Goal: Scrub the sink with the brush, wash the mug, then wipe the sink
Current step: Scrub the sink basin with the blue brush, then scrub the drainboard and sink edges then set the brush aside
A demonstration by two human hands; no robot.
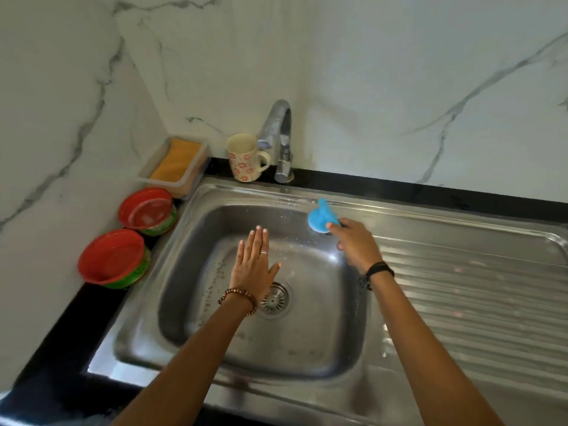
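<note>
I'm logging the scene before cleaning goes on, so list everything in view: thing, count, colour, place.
sink: 1, steel, centre, drainboard on right
tap: 1, chrome, behind basin
mug: 1, cream with red flowers, left of tap
brush: 1, blue, basin's back right rim
sponge box: 1, clear, orange sponge, back left corner
bowl stacks: 2, red over green, left counter
left hand: 1, flat, over basin
right hand: 1, fingers grip brush

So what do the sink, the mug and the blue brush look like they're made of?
Sink: brushed stainless steel by its grey sheen and pressed ridges. Mug: probably glazed ceramic, cream with printed orange flowers. Brush: looks like matte moulded plastic; its bristles are hidden.
</note>
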